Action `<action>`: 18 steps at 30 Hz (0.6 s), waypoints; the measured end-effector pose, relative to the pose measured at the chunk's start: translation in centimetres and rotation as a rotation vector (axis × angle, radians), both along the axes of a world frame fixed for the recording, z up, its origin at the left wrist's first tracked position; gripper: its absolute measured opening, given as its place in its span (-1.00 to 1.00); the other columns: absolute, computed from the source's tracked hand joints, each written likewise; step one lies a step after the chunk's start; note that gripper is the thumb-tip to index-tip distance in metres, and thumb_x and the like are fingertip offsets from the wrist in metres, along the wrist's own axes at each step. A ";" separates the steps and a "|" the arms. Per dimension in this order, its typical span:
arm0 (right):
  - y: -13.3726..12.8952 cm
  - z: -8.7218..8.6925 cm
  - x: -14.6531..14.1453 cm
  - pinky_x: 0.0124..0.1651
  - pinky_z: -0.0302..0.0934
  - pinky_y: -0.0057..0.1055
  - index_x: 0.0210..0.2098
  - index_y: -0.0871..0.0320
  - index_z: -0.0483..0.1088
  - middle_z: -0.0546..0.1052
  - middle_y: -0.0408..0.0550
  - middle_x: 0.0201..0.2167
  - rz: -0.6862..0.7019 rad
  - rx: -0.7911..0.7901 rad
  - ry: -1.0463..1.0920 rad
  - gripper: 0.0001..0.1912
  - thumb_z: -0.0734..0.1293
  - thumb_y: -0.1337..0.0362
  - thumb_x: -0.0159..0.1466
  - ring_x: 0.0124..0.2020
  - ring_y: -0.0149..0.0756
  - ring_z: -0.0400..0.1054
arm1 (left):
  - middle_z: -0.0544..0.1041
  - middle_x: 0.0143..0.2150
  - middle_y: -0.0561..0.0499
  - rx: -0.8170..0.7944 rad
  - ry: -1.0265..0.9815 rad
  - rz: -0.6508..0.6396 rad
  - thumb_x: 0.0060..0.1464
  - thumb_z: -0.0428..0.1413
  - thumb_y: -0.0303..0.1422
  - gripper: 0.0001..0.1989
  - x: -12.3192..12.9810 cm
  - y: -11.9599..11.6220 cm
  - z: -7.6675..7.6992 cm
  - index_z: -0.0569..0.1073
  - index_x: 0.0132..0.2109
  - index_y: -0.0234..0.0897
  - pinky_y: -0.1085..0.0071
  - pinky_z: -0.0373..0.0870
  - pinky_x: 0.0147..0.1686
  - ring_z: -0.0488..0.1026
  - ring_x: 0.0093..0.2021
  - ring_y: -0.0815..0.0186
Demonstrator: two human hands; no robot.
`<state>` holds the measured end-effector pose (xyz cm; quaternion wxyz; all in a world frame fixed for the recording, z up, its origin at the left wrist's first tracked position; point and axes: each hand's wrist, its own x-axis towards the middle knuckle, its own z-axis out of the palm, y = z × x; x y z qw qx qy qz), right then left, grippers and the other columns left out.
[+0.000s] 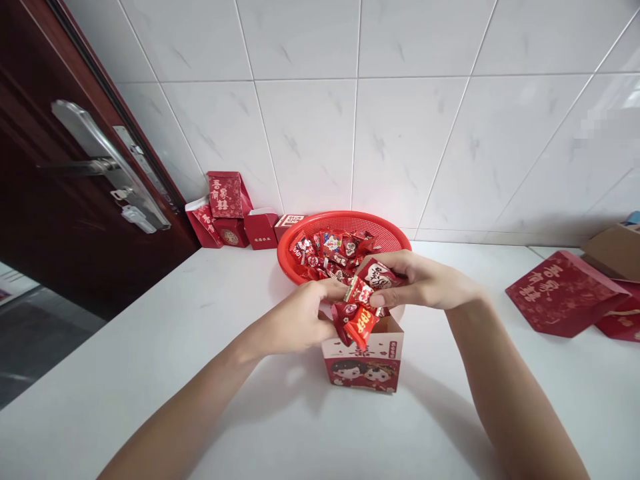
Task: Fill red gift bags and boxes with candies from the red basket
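Observation:
Several wrapped candies (pixel 361 319) in red and gold packets are bunched between my two hands. My left hand (pixel 303 319) closes on the candies from the left side. From the right, my right hand (pixel 420 280) pinches more of them, thumb in front, including a dark red packet (pixel 379 275). Directly below stands an open-topped paper gift box (pixel 364 373), cream and red, with two cartoon figures on its front. What lies inside the box is hidden by my hands and the candies. Behind it, a red plastic basket (pixel 395 235) holds many similar candies.
Folded red gift boxes (pixel 227 195) stand against the tiled wall at the back left. More red boxes (pixel 565 293) and a brown cardboard box (pixel 613 250) lie at the right. A dark door (pixel 75 173) with keys in its lock is on the left.

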<state>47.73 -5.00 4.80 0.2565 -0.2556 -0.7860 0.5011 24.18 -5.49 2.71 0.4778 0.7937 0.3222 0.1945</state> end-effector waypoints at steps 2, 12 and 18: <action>0.1 0.0 0.4 -0.32 0.21 -0.43 -0.29 0.21 0.38 0.39 -0.17 -0.39 -0.044 0.009 -0.030 -0.69 0.43 0.07 0.30 -0.37 -0.40 0.25 | 0.61 0.07 -0.01 -0.014 -0.006 -0.015 0.05 0.14 -0.57 -0.58 0.0 -0.1 0.1 0.58 0.06 -0.23 0.38 0.53 -0.07 0.58 -0.04 0.21; -1.8 1.5 1.2 -0.41 0.16 -0.38 -0.25 0.13 0.34 0.35 -0.18 -0.43 -0.246 0.074 -0.314 -0.71 0.35 0.02 0.34 -0.43 -0.35 0.18 | 0.54 0.24 0.01 0.152 0.180 -0.010 0.11 -0.01 -0.59 -0.37 -1.0 -1.0 0.7 0.44 0.29 -0.10 0.35 0.49 0.06 0.52 0.15 0.17; -4.2 2.2 0.6 -0.49 0.04 -0.42 -0.33 0.09 0.20 0.32 -0.22 -0.50 -0.226 0.236 -0.467 -0.83 0.22 0.25 0.41 -0.52 -0.40 0.11 | 0.41 0.36 0.09 0.281 0.238 0.024 0.13 -0.05 -0.60 -0.31 -0.7 -3.8 1.4 0.34 0.36 -0.01 0.30 0.31 0.30 0.36 0.34 0.19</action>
